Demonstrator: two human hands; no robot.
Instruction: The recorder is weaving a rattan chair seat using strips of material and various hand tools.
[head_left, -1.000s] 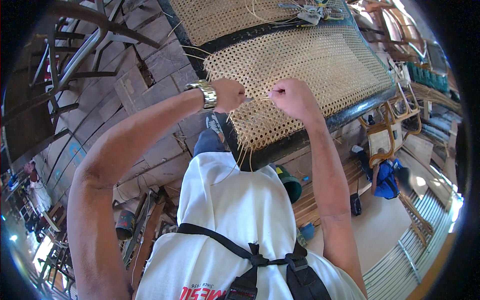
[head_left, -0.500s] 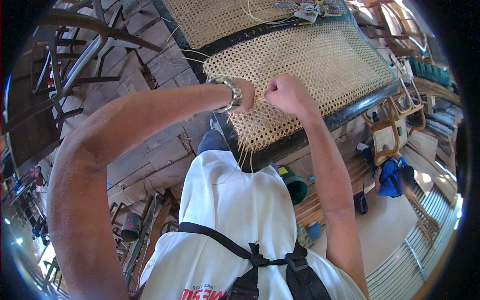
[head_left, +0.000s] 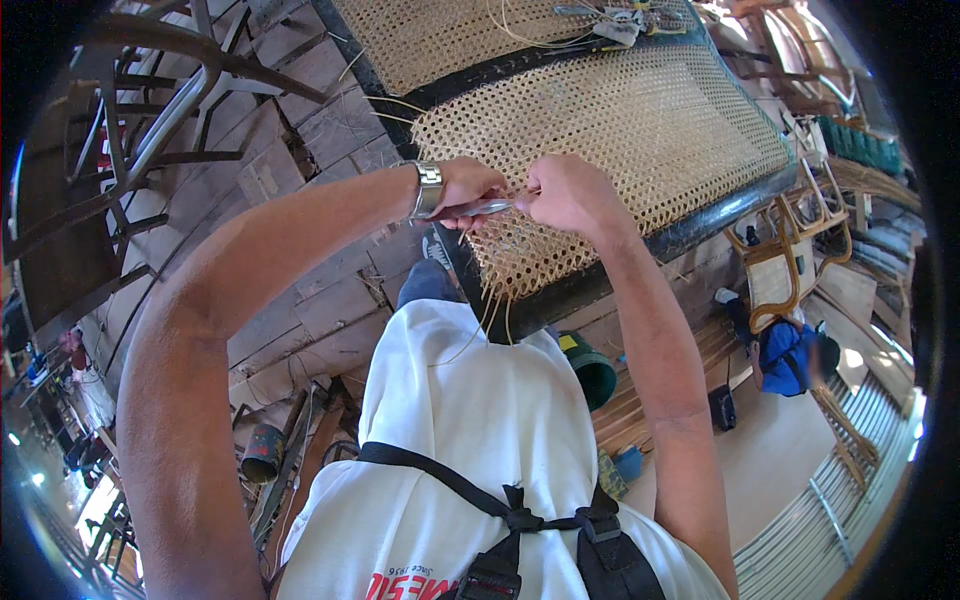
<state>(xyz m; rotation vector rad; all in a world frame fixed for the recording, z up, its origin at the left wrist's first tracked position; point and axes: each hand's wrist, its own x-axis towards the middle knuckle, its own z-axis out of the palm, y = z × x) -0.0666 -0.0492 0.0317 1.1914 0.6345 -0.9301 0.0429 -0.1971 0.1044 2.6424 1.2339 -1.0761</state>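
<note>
A woven cane sheet (head_left: 610, 130) stretches over a dark frame (head_left: 560, 310), with loose cane strands (head_left: 488, 310) hanging off its near left corner. My left hand (head_left: 468, 185), a metal watch at its wrist, is closed around a slim, silver, knife-like tool (head_left: 488, 207) above the sheet's left edge. Its bright tip points right, toward my right hand (head_left: 570, 192). That hand is pinched closed just above the weave, with a short bit of cane strand (head_left: 521, 196) at its fingertips. My fingers hide where tool and strand meet.
Small tools (head_left: 622, 28) and a coiled strand lie at the frame's far side. Dark wooden chair frames (head_left: 150, 130) stand at left. A dark green bucket (head_left: 588, 372) sits below the frame. At right, a person in blue (head_left: 785, 355) is beside a wooden chair (head_left: 775, 270).
My left hand has turned and drawn slightly left, bringing the silver tool into sight. My right hand has shifted little and stays closed.
</note>
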